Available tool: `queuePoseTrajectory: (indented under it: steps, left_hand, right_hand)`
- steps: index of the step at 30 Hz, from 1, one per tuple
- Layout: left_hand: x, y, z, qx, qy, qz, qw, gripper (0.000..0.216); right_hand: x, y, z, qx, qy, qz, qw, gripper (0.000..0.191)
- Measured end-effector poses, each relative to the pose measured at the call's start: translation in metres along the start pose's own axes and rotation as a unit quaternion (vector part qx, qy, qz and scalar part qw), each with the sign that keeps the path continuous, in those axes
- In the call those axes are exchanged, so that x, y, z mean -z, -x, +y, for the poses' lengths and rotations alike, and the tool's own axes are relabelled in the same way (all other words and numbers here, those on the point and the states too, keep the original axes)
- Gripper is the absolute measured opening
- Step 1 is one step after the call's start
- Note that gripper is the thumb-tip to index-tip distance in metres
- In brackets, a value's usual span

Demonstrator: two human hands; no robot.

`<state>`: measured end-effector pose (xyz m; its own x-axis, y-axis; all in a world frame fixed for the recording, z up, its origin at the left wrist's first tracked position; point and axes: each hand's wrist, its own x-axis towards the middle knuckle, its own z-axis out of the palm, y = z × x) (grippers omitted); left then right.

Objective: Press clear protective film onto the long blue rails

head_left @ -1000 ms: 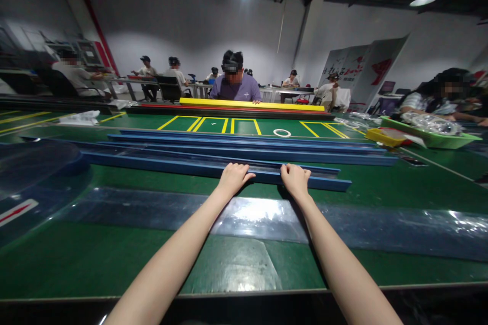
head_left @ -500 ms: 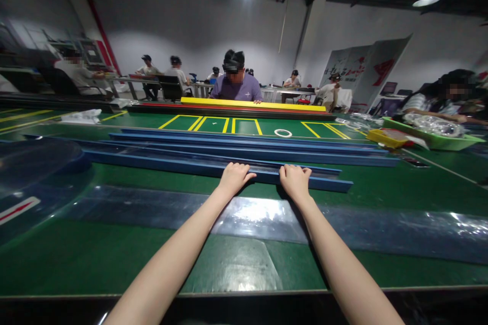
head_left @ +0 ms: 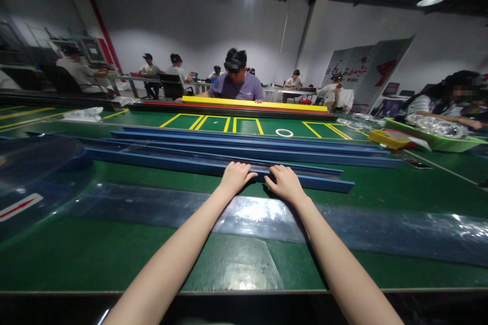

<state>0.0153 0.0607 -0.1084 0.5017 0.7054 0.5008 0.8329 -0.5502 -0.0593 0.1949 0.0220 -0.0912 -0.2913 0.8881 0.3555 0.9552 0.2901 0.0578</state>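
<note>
Several long blue strips lie across the green table. The nearest blue strip runs left to right just beyond my hands. My left hand has its fingers curled over the near edge of this strip. My right hand rests close beside it on the same strip, fingers bent over the edge. A clear plastic sheet lies flat under my forearms, between the strip and the table's front edge.
A person in a purple shirt sits opposite behind a yellow bar. A white ring lies on the yellow-lined area. Right: a yellow tray and a green tray with plastic bags. Other people work behind.
My right hand has slid left along the blue strip, closer to my left hand. The left hand has stayed in place.
</note>
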Motion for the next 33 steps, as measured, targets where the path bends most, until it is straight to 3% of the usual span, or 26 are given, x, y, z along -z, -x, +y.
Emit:
queuePoseTrajectory:
  steps: [25,33]
  left_hand:
    - [-0.0019,0.0005,-0.0003,-0.004,0.003,0.001,1.000,0.037]
    - [-0.0013,0.0008,-0.0003,0.000,0.023,0.004,1.000,0.037]
  right_hand:
    - [0.0014,0.0008,0.0021,0.011,-0.013,-0.013,1.000,0.027]
    - [0.0009,-0.0004,0.0007,0.016,-0.038,-0.015,0.999,0.045]
